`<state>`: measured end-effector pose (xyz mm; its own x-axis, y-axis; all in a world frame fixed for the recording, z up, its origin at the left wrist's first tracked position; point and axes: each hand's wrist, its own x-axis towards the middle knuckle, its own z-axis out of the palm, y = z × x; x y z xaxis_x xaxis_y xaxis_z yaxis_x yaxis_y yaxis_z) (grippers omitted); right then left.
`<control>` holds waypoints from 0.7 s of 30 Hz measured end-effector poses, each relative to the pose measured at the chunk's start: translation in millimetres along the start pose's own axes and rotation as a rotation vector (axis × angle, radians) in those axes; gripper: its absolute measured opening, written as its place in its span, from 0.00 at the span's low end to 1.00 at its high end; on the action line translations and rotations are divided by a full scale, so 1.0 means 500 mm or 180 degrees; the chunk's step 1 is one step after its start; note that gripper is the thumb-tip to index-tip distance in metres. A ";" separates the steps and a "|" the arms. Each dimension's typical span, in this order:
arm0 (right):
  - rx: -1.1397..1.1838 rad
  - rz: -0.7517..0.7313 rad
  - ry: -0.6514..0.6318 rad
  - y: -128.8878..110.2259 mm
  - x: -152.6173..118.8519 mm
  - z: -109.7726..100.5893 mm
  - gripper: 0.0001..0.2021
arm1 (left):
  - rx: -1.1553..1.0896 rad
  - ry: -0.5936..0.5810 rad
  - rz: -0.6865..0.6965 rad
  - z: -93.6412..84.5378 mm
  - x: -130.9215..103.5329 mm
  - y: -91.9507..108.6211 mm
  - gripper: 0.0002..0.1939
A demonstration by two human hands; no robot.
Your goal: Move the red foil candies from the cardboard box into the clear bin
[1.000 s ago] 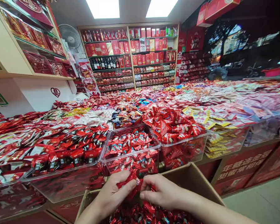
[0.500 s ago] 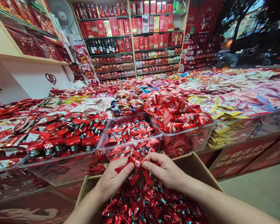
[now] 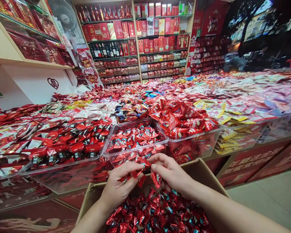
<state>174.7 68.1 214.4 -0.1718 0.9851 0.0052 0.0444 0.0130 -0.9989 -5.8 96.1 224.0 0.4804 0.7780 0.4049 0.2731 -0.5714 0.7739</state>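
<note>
Both hands are over an open cardboard box (image 3: 205, 173) with many red foil-wrapped candies (image 3: 155, 212) inside. My left hand (image 3: 121, 181) is closed on red wrapped candies (image 3: 141, 176), thumb and forefinger pinching near their ends; how many it holds is partly hidden. Close beside it, my right hand (image 3: 172, 174) pinches another red wrapped candy (image 3: 156, 180) that hangs from its fingertips. Just beyond my fingers, a clear plastic bin (image 3: 135, 148) holds small red candies like these.
Left of that bin stands a clear bin (image 3: 70, 176) of red and black packets. To its right is a bin (image 3: 199, 145) of larger red packets, then yellow packets (image 3: 232, 139). Heaps of sweets spread behind. Shelves (image 3: 138, 38) with bottles and boxes line the back. Tiled floor (image 3: 276, 191) shows at right.
My hands have drawn slightly apart. The candies pinched between them have shifted, and one now hangs from my right fingertips while the left tilts its own lower.
</note>
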 end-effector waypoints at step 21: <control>-0.1848 -0.2100 0.0907 -0.115 -0.013 -0.022 0.05 | 0.0765 -0.0754 0.0972 0.024 -0.008 -0.011 0.12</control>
<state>183.9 62.9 272.2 -0.0926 0.7515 0.6532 0.5234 0.5948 -0.6101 0.8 93.0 212.3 0.7388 0.4992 0.4527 0.2616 -0.8315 0.4900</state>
